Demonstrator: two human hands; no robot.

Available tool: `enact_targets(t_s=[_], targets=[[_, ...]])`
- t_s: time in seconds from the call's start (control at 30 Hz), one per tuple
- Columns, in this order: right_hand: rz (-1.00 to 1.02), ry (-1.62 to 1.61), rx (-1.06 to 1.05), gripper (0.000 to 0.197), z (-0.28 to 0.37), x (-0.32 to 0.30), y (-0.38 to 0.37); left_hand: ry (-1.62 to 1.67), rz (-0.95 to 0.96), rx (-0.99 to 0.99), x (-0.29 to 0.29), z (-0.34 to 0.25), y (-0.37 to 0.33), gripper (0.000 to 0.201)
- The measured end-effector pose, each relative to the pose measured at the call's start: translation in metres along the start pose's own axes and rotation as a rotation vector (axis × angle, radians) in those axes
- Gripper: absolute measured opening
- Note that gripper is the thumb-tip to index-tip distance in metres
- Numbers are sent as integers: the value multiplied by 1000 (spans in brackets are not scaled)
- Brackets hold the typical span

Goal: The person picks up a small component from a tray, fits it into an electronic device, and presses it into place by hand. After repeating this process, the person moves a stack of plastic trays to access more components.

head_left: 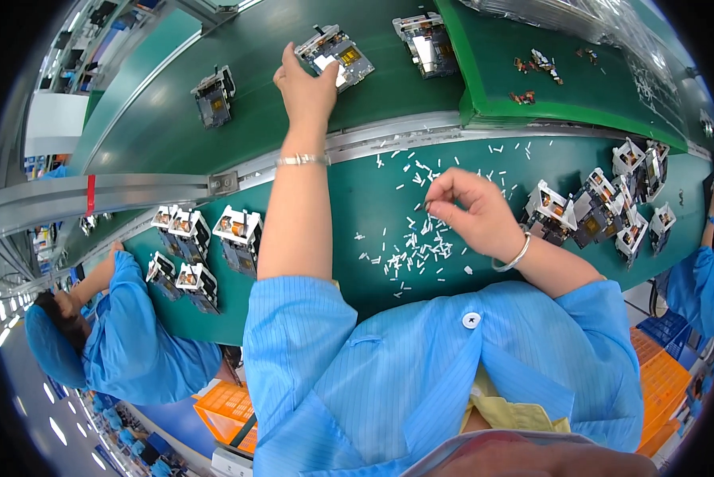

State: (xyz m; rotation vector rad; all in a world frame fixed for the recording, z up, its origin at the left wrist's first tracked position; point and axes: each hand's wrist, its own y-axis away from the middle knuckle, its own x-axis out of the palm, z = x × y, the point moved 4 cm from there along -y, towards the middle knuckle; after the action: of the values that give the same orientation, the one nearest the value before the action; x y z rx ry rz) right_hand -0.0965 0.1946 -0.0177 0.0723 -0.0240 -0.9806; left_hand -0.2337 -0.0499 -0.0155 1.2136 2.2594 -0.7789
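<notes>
While the orange crate [223, 407] sits low at left, contents unclear, right hand [480, 215] is pinched over white strips [430, 248], can't tell on what. Left hand [307, 94] half-open at module [355, 60] on belt [253, 127], grip unclear. Beyond: green-edged tray [488, 115], coloured parts [523, 98] inside.

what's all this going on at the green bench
A person in blue has the left hand at a circuit-board module on the far green surface, with one more module to each side of it. The right hand is raised over the near bench, finger and thumb pinched together; anything between them is too small to identify. Below lie many scattered white strips, with other white-framed modules grouped at left and right.
</notes>
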Motion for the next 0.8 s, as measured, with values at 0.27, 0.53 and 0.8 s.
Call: enact_targets(t_s=[0.27,0.53,0.8], targets=[[-33,-42,36,6,9,-4,1,468,253,-22,8,10,13,58],[-122,425,-339,11,23,11,-5,300,395,21,-40,-4,177,54],[-236,729,-493,11,20,28,-23,308,362,-7,-47,-6,182,56]])
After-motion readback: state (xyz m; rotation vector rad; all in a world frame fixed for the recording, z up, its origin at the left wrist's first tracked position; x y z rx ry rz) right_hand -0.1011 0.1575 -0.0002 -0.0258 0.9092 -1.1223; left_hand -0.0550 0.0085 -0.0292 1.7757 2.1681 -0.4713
